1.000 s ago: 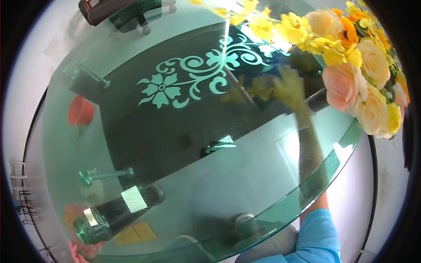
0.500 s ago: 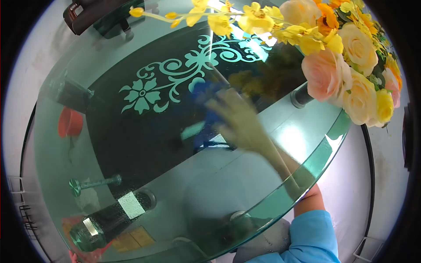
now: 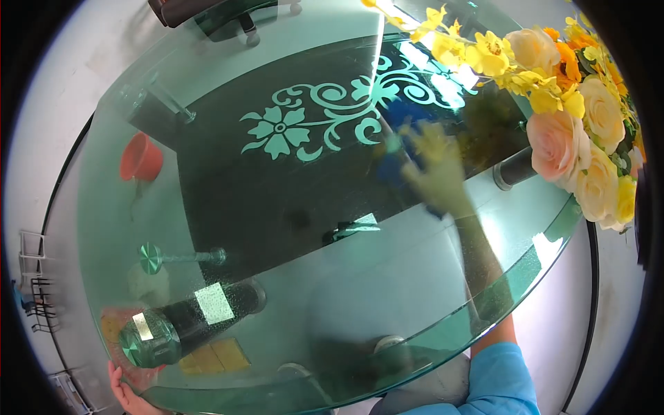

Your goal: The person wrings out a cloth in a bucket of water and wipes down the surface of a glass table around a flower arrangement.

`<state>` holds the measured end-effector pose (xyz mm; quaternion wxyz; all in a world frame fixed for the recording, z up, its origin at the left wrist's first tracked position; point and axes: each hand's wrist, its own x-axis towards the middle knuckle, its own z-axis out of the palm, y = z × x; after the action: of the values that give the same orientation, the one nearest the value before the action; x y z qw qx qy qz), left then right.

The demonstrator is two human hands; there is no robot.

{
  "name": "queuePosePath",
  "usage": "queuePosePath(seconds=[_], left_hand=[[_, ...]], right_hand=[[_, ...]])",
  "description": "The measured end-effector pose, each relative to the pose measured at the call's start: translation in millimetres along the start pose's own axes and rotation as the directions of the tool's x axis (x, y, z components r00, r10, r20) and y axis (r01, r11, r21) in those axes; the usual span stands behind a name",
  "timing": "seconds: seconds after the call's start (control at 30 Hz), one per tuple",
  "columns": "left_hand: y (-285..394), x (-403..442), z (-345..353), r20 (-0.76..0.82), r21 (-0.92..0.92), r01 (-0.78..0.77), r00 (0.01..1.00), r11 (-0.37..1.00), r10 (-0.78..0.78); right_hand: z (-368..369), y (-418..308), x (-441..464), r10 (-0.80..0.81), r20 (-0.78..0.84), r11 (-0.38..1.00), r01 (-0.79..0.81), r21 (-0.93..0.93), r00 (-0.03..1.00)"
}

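Through the green glass tabletop [image 3: 360, 277] my right hand [image 3: 439, 166] shows, reaching in below the rim from the lower right. It is slightly blurred, with its fingers over a blue cloth [image 3: 394, 169] near the pale floral pattern [image 3: 280, 131] on the dark panel. Part of the cloth is hidden by the hand. At the lower left, my left hand [image 3: 128, 395] holds the rim of the glass, fingers at the edge and the rest mostly out of frame.
Artificial flowers [image 3: 557, 145] stand at the right. Under the glass are dark cylindrical legs [image 3: 221, 311], a metal standoff [image 3: 183, 257] and a red cup [image 3: 142, 158]. A wheeled chair [image 3: 242, 21] is at the top, a wire rack [image 3: 41, 304] at the far left.
My right hand swept left with the blue cloth, then returned up and right. The view shifted left and back. My left hand shows more at the rim now.
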<state>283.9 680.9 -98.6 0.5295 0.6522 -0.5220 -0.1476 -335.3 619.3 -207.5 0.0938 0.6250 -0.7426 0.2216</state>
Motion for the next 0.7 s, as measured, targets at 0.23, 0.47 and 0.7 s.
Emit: queuePosePath(seconds=[0.23,0.47,0.7], left_hand=[[-1,0,3,0.005,-0.082,-0.038,0.999,0.996,0.038],[17,-8,19,-0.061,-0.056,0.016,0.998,0.998,-0.019],[29,-15,33,-0.087,-0.059,-0.010,0.996,0.998,0.005]], right_hand=[[30,-194,-27,-0.515,0.046,0.753,0.427,0.500,0.856],[32,-186,-35,-0.575,0.019,0.787,0.547,0.286,0.818],[32,-148,-50,-0.495,-0.149,0.847,0.514,0.138,0.856]])
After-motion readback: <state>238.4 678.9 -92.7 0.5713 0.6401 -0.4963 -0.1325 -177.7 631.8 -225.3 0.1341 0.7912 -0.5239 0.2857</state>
